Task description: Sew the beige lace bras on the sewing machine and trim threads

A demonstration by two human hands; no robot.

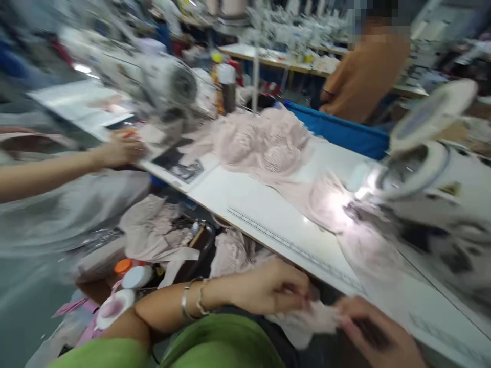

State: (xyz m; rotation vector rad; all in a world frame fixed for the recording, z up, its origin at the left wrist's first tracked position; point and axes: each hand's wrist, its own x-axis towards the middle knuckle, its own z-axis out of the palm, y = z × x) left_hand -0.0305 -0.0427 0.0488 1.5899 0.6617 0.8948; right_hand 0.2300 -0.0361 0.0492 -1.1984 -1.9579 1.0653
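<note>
Low by my lap, at the table's front edge, my left hand [272,289] pinches one side of a small pale pink fabric piece [312,322]. My right hand [379,327] grips the other side of it, so the piece is stretched between them. Both hands are somewhat blurred. On the white sewing table [238,197] lies a heap of pale pink bras [264,140]. A bra cup [324,202] from a connected strip sits under the lit needle area of the sewing machine [433,189], and more pink fabric [370,250] trails out in front.
At left a co-worker's arm [72,166] reaches toward another sewing machine [153,76]. Pink garments [153,227] fill the space below the table edge, near a white-lidded jar [137,277]. Behind the table are a blue bin [337,128] and a person in orange-brown [372,71].
</note>
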